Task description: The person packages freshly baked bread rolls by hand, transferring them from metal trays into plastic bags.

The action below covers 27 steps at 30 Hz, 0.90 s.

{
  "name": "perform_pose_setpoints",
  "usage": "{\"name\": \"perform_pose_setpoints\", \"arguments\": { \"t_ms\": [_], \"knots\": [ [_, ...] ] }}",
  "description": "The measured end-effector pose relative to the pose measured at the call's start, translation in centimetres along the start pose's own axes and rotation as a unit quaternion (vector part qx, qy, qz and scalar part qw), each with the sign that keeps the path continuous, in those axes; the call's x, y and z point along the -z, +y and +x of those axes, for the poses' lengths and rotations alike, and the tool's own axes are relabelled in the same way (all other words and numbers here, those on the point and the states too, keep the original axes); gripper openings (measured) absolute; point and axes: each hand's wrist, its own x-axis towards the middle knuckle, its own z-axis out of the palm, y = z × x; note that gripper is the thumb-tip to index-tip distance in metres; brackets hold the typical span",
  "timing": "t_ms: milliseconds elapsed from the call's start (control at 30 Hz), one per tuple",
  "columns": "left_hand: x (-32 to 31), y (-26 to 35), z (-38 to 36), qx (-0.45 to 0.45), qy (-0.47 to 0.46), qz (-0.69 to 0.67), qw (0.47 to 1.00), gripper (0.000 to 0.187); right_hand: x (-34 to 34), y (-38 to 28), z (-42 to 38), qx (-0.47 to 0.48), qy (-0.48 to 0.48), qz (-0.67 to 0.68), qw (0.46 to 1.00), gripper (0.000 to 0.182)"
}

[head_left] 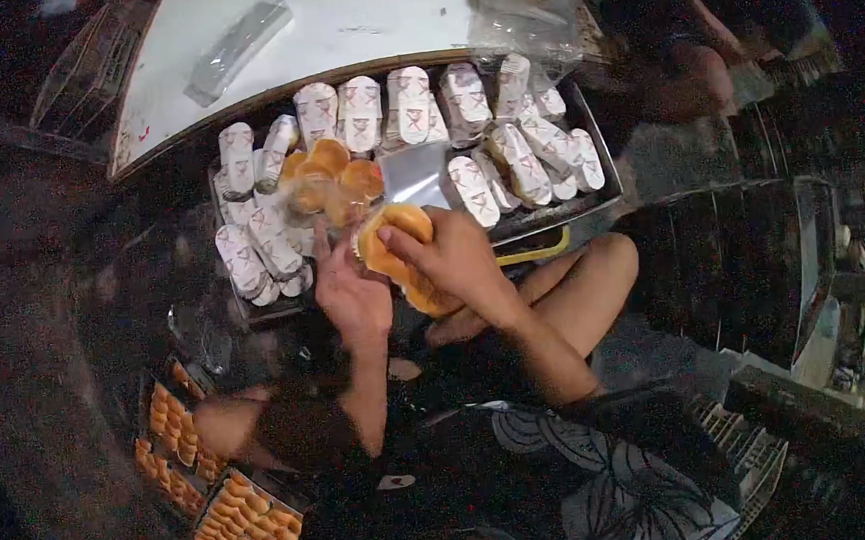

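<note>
My right hand (457, 263) grips a long golden bread roll (399, 227), thumb on top. Pale filling or an edge shows along the roll's left side. Beside it, palm up, is my left hand (354, 291), with its fingers stretched toward the roll and partly hidden behind it. Just beyond my left fingertips sits a cluster of round golden buns (330, 172) under what looks like clear plastic. Both hands are over the near side of a dark metal tray (601, 163). Stacks of white printed paper sleeves (361, 109) fill much of that tray.
Behind the tray stands a white tabletop (355, 20) with a clear plastic packet (240, 51) and plastic sheeting (525, 13) on it. A shiny flat sheet (416, 176) lies in the tray. At lower left are trays of buns (245, 524). Another person's leg (680, 82) is at upper right.
</note>
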Motion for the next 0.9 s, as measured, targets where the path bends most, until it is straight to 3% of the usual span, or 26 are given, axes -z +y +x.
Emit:
{"name": "perform_pose_setpoints", "arguments": {
  "t_ms": [33, 133, 167, 200, 267, 300, 333, 400, 433, 467, 533, 567, 633, 667, 733, 767, 800, 867, 900],
  "knots": [
    [1.1, -0.4, -0.1, -0.007, -0.015, 0.012, 1.0, 0.051, -0.5, 0.5, -0.1, -0.042, -0.033, 0.06, 0.997, 0.046],
    [1.0, -0.5, -0.3, -0.01, -0.024, 0.069, 0.997, 0.054, -1.3, 1.4, -1.0, -0.05, -0.105, 0.09, 0.989, 0.048],
    [1.0, -0.6, -0.7, 0.002, -0.02, 0.113, 0.993, 0.056, -1.2, 1.4, -0.6, -0.05, -0.054, 0.102, 0.992, 0.05],
    [1.1, -1.1, -0.7, 0.002, -0.018, 0.113, 0.993, 0.056, -0.8, 0.9, -0.3, -0.108, -0.049, 0.15, 0.982, 0.051],
    [1.4, -2.2, -0.4, -0.082, -0.077, 0.21, 0.971, 0.057, -1.8, 1.8, 0.2, -0.045, 0.029, 0.178, 0.983, 0.052],
    [1.3, -1.9, -0.5, -0.062, -0.055, 0.232, 0.969, 0.056, -1.8, 1.8, -0.3, -0.045, 0.03, 0.177, 0.983, 0.052],
    [1.7, -1.4, -0.5, -0.062, -0.056, 0.231, 0.969, 0.056, -1.9, 1.7, -1.1, -0.03, 0.002, 0.122, 0.992, 0.056],
    [2.9, -0.4, -0.4, 0.112, -0.15, 0.032, 0.982, 0.052, -1.9, 1.3, -1.0, -0.014, -0.027, 0.069, 0.997, 0.062],
    [2.3, -1.6, -0.6, 0.032, -0.068, 0.139, 0.987, 0.055, -1.8, 1.0, -0.5, -0.056, -0.041, 0.076, 0.995, 0.067],
    [3.2, -2.6, -0.9, 0.088, -0.055, 0.075, 0.992, 0.049, -1.7, 0.9, -0.3, -0.098, -0.054, 0.084, 0.99, 0.073],
    [4.8, -2.6, -0.5, 0.04, -0.079, 0.085, 0.992, 0.046, -2.4, 2.2, -0.7, -0.115, -0.059, 0.122, 0.984, 0.074],
    [5.5, -1.6, -0.4, 0.042, -0.078, 0.086, 0.992, 0.046, -3.3, 4.1, -2.0, -0.058, -0.1, 0.16, 0.98, 0.073],
    [6.0, 0.1, 0.0, 0.148, -0.115, -0.083, 0.979, 0.046, -3.9, 4.0, -4.6, 0.054, -0.1, 0.265, 0.958, 0.071],
    [5.6, -0.5, -0.4, 0.146, -0.113, -0.084, 0.979, 0.046, -4.2, 4.0, -4.2, 0.054, -0.103, 0.264, 0.958, 0.071],
    [3.7, -3.0, -2.6, 0.074, 0.069, 0.106, 0.989, 0.044, -4.7, 4.0, -3.4, -0.032, -0.011, 0.192, 0.981, 0.072],
    [3.2, -4.2, -2.7, 0.042, 0.144, 0.163, 0.975, 0.043, -4.9, 3.7, -2.5, -0.013, 0.024, 0.199, 0.98, 0.07],
    [3.7, -4.0, -2.7, 0.045, 0.144, 0.162, 0.975, 0.043, -5.0, 4.2, -2.7, -0.015, 0.025, 0.197, 0.98, 0.07],
    [5.0, -2.5, -1.9, 0.085, 0.099, 0.087, 0.988, 0.043, -5.7, 5.0, -3.1, 0.166, -0.035, 0.181, 0.969, 0.067],
    [4.0, -1.5, -2.0, 0.019, 0.046, 0.071, 0.996, 0.043, -5.0, 4.7, -4.3, 0.208, -0.076, 0.123, 0.967, 0.067]
  ]
}}
